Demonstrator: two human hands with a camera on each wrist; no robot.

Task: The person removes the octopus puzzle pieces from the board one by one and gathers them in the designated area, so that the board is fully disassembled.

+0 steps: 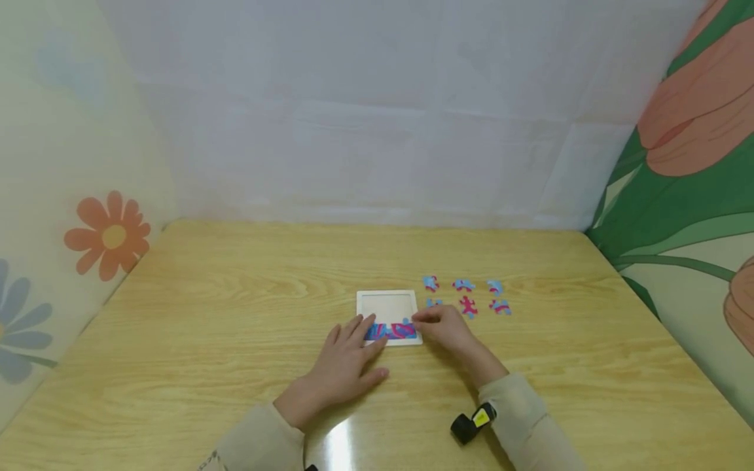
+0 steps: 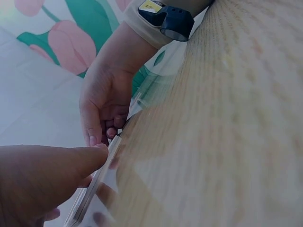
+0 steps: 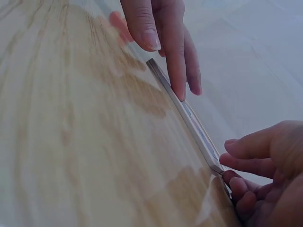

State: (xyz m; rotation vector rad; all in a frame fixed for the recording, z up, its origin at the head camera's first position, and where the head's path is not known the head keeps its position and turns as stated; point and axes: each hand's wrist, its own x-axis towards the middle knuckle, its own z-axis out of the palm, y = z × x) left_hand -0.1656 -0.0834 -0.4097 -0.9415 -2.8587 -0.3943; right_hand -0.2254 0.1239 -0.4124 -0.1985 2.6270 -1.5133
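A white puzzle tray (image 1: 385,294) lies on the table. Along its near side runs a strip of joined pink, blue and purple puzzle pieces (image 1: 403,331). My left hand (image 1: 343,367) is spread over the tray's near left corner, its fingertips resting on the tray and the strip. At the right rim, my right hand (image 1: 449,329) has its thumb and forefinger beside the end piece. In the right wrist view, these fingertips are close together at the tray corner (image 3: 215,166), and no piece shows between them. The other right fingers are curled below them.
Several loose puzzle pieces (image 1: 468,305) lie in two rows to the right of the tray; the right hand partly covers one piece (image 1: 434,303). A wooden table (image 1: 235,281) carries everything. White cloth (image 1: 365,131) hangs behind it, and flower-printed panels flank both sides.
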